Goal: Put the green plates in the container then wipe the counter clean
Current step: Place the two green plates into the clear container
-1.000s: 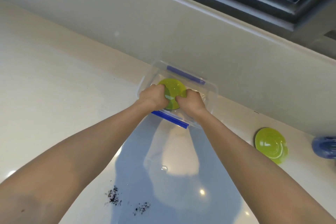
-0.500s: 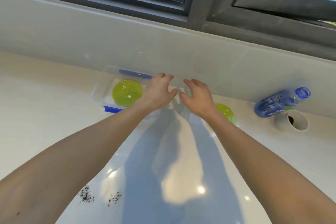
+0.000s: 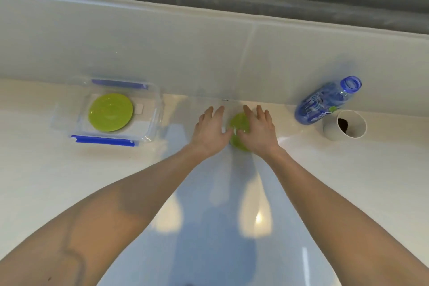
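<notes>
One green plate (image 3: 111, 112) lies flat inside the clear container (image 3: 153, 123) with blue clips, at the left near the wall. A second green plate (image 3: 239, 130) rests on the white counter (image 3: 348, 181) in the middle, mostly covered by my hands. My left hand (image 3: 210, 131) hovers over its left edge and my right hand (image 3: 260, 131) over its right edge. Both hands have their fingers spread and neither grips the plate.
A blue plastic bottle (image 3: 325, 102) without a cap leans against the wall at the right. Next to it a white paper cup (image 3: 343, 126) lies on its side with dark grounds inside. The tiled wall and window frame close off the back.
My hands let go of the first plate in the container and moved right. They now sit over the second plate. The view has shifted right too.
</notes>
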